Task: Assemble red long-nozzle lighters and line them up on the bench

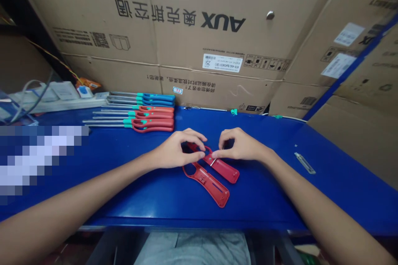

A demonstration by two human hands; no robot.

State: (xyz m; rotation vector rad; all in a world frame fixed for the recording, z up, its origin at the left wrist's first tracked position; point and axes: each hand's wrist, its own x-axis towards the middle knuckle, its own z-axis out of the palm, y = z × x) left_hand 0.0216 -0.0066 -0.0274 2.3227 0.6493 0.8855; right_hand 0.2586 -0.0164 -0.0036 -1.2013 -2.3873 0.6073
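Two red plastic handle halves lie on the blue table, their hollow insides up. The nearer half (214, 185) lies by itself, a loop at its left end. Behind it, the farther half (226, 169) has a thin metal piece (213, 161) across its middle. My left hand (183, 149) is over the loop end of the farther half, its thumb and fingers curled towards each other; anything between the tips is too small to make out. From the right, my right hand (234, 145) reaches the metal piece, thumb and index finger closed near its upper end.
Assembled lighters with blue handles (158, 99) and red handles (154, 125) lie at the back left, beside a white power strip (93, 100). A small clear tube (304, 163) lies at the right. Cardboard boxes (174, 41) stand along the table's back edge.
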